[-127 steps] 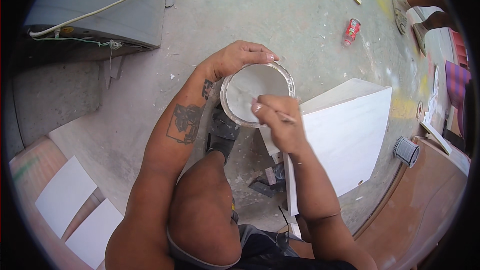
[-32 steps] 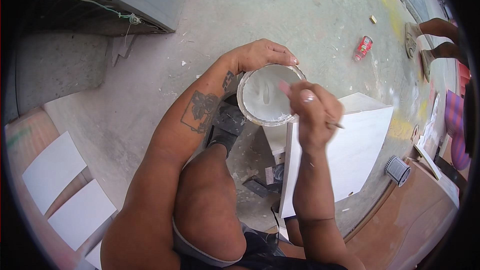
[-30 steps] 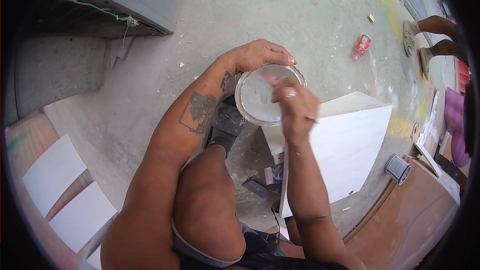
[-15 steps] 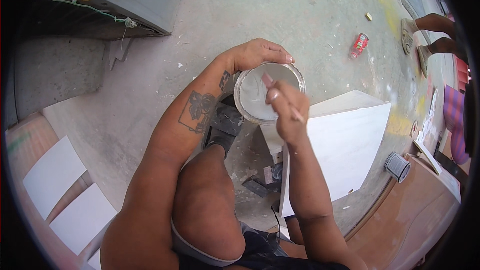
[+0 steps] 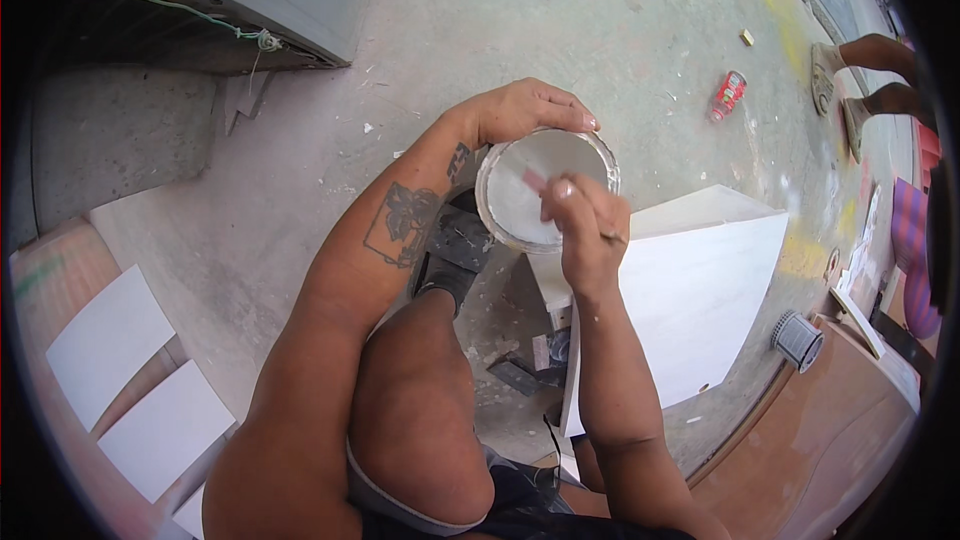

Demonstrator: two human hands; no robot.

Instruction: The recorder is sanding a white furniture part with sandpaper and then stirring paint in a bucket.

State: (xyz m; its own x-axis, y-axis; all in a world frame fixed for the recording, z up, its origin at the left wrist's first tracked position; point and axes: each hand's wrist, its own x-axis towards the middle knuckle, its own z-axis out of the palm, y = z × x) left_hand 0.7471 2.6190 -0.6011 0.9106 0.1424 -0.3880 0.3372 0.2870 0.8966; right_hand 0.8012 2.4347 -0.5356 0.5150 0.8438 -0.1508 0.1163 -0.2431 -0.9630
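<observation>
A round can (image 5: 487,210) of white paint is tipped toward me, its rim coated in dried paint. My left hand (image 5: 535,110) is closed over the far rim, thumb side along the edge. Over the near right of the opening, my right hand (image 5: 590,225) grips a flat pinkish stick (image 5: 535,180). One end of the stick points into the can; motion blurs it, and I cannot tell how deep it reaches. The stick's other end pokes out behind my fist. White paint (image 5: 515,205) shows inside the can.
A white panel (image 5: 680,310) leans by my right forearm. Beyond lie a red bottle (image 5: 730,95) and another person's feet (image 5: 825,75). A small tub (image 5: 797,340) stands at right. White boards (image 5: 110,345) lie at left, below a grey cabinet (image 5: 250,0).
My right hand has swung the stick slightly within the can's opening. The left hand keeps its hold on the rim. The whole view has shifted a little.
</observation>
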